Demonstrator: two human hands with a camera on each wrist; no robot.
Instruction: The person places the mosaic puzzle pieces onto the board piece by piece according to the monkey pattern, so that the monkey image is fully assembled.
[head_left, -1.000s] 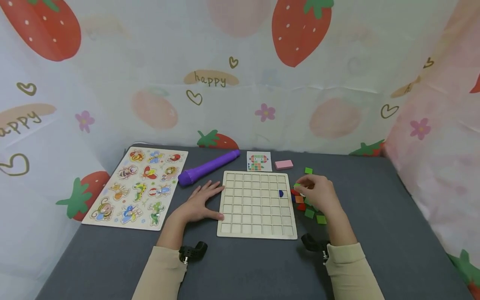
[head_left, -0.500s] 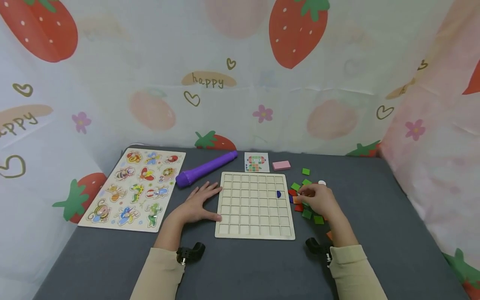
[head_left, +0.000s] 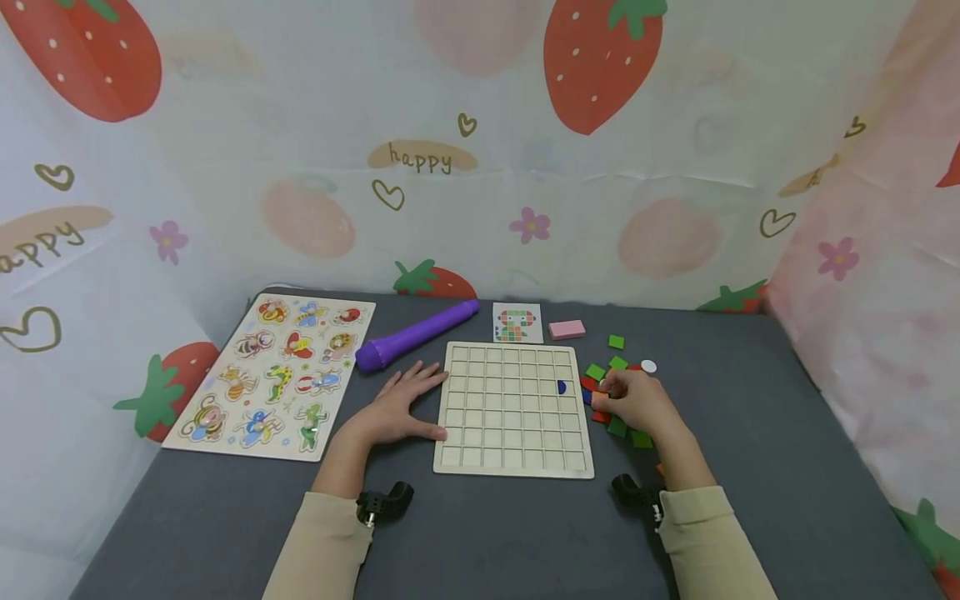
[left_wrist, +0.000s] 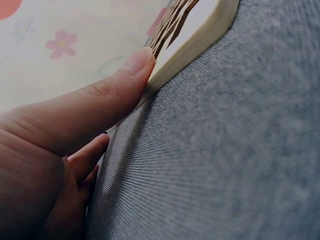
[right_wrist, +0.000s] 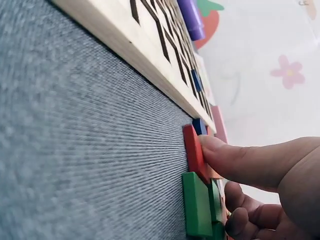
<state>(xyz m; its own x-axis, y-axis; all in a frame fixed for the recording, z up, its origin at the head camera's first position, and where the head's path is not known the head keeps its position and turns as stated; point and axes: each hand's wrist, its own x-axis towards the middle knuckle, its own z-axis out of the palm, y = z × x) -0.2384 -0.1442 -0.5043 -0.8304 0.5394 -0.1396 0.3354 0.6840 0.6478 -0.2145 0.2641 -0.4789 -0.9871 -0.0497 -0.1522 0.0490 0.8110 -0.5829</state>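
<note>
My left hand [head_left: 397, 408] lies spread on the dark table at the left edge of the wooden grid board [head_left: 517, 412]. In the left wrist view its thumb [left_wrist: 125, 75] touches the board's side. A dark blue half-round piece [head_left: 562, 387] sits in one cell towards the board's right. Over the loose pieces right of the board, my right hand [head_left: 641, 404] has its fingers curled and pinches an orange square tile [head_left: 599, 399]. A red piece [right_wrist: 194, 150] and a green tile [right_wrist: 197, 205] lie close to the thumb in the right wrist view. The index fingertip is hidden there.
A small pattern card [head_left: 517, 322] and a pink block [head_left: 567, 329] lie behind the board. A purple microphone-shaped object [head_left: 416, 335] and an insect picture board [head_left: 273, 375] are to the left. Green tiles [head_left: 617, 342] and a white round piece [head_left: 648, 367] surround the right hand.
My right hand has moved down and slightly right from the green tiles to the orange one, uncovering green tiles and the white round piece. The left hand stays at the board's edge.
</note>
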